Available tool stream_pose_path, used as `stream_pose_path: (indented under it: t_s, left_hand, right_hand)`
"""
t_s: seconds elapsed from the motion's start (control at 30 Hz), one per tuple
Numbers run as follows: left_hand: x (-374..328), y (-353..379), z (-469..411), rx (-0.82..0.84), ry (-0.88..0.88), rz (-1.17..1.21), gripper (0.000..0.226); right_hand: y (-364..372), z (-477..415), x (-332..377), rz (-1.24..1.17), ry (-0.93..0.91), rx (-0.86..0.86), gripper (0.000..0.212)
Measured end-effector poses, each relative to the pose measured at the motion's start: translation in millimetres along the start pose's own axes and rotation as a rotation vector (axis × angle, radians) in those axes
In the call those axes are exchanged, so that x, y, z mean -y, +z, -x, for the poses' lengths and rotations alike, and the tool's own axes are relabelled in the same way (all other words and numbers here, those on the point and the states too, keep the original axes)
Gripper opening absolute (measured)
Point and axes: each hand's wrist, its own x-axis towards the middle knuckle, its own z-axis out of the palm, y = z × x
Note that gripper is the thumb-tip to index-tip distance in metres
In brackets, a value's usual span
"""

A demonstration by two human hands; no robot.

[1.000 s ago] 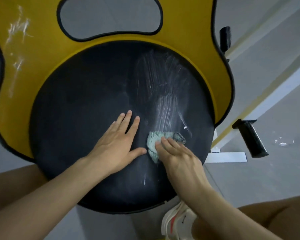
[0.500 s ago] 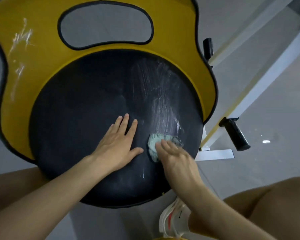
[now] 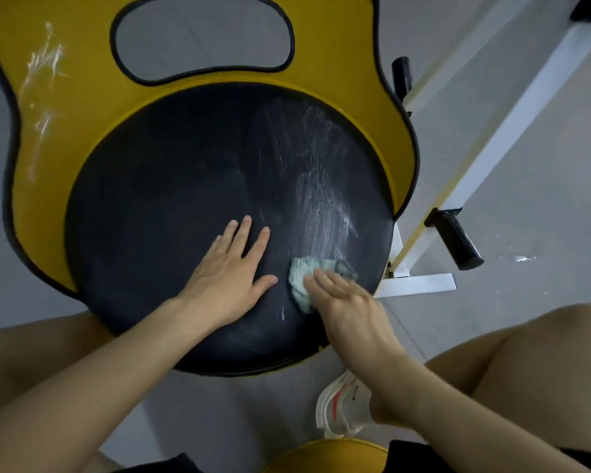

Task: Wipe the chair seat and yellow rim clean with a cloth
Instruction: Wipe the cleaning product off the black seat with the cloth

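One cloth (image 3: pixel 306 278), one seat (image 3: pixel 157 213). Left hand (image 3: pixel 226 281) flat on seat, fingers spread; right hand (image 3: pixel 345 302) presses cloth, fingers straight.

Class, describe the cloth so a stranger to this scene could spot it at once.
Find the round black seat inside the yellow rim. Near its right edge, below the white smears, the right hand presses a small crumpled cloth. Nothing else there is pale green and fuzzy.
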Motion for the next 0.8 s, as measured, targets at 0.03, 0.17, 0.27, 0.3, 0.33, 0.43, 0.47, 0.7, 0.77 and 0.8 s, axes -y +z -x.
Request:
stream_pose_path:
  t_s: [0.03, 0.17, 0.27, 0.3, 0.33, 0.43, 0.47, 0.7, 0.77, 0.8]
  left_hand:
    - [1, 1, 1, -0.005, 0.006, -0.002, 0.079]
    - [7, 9, 15, -0.009, 0.02, -0.018, 0.074]
    - [9, 9, 24, 0.01, 0.029, -0.023, 0.073]
    - [9, 9, 25, 0.015, 0.028, -0.016, 0.073]
    - [8, 8, 25, 0.017, 0.027, -0.012, 0.074]
    - [6, 7, 24, 0.019, 0.023, -0.019, 0.074]
    - [5, 7, 24, 0.021, 0.023, -0.021, 0.074]
    - [12, 9, 34, 0.043, 0.054, -0.034, 0.074]
    - [11, 9, 34, 0.044, 0.056, -0.036, 0.075]
    - [12, 10, 33, 0.042, 0.055, -0.035, 0.075]
  right_hand:
    - [-3, -17, -11, 0.013, 0.024, -0.002, 0.04]
    - [-12, -85, -44, 0.1, 0.203, 0.014, 0.02]
    - [-11, -66, -27, 0.062, 0.263, -0.075, 0.019]
    - [-8, -47, -16, 0.015, 0.252, -0.113, 0.021]
    - [-2, -27, -4, -0.034, 0.213, -0.126, 0.024]
    - [8, 18, 15, -0.071, 0.04, -0.051, 0.045]
    - [6, 15, 4, -0.056, -0.009, -0.048, 0.049]
    - [-4, -63, -43, 0.043, 0.199, -0.048, 0.019]
    - [2, -37, -17, 0.043, 0.206, -0.066, 0.026]
    - [6, -20, -2, 0.003, 0.168, -0.073, 0.031]
